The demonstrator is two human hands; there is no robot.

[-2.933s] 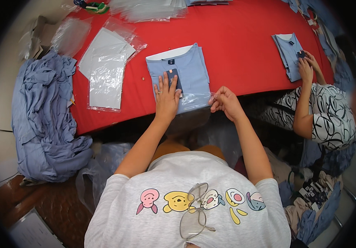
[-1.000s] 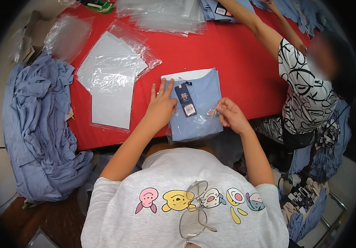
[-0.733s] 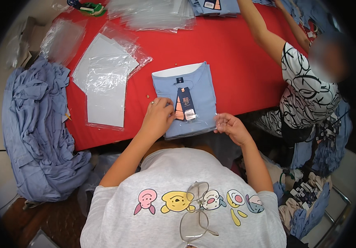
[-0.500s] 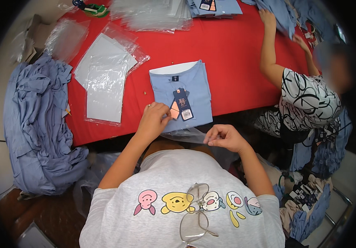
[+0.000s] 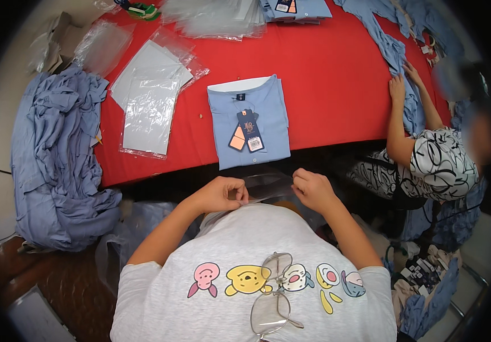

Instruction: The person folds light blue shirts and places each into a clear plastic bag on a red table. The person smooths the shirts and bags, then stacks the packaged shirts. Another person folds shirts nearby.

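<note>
A clear plastic bag [image 5: 269,187] stretches between my two hands, low in front of my body and just off the table's front edge. My left hand [image 5: 221,195] pinches its left side with curled fingers. On the other side, my right hand [image 5: 315,191] grips the bag's edge, fingertips pressed together. Beyond them a folded light-blue shirt [image 5: 264,130] lies face up at the table's edge, touched by neither hand. A dark hang tag [image 5: 250,130] and an orange tag [image 5: 237,138] rest on its front.
On the red-covered table [image 5: 319,74], bagged white sheets [image 5: 148,117] lie at the left, with a stack of clear bags [image 5: 214,17] and folded shirts [image 5: 297,10] at the back. Blue garments [image 5: 57,165] heap at far left. A co-worker [image 5: 445,162] handles blue cloth at the right.
My left hand has left the shirt's tags and drawn back toward me, now on the plastic bag. My right hand has closed on the bag. The co-worker's hands have moved nearer on the cloth.
</note>
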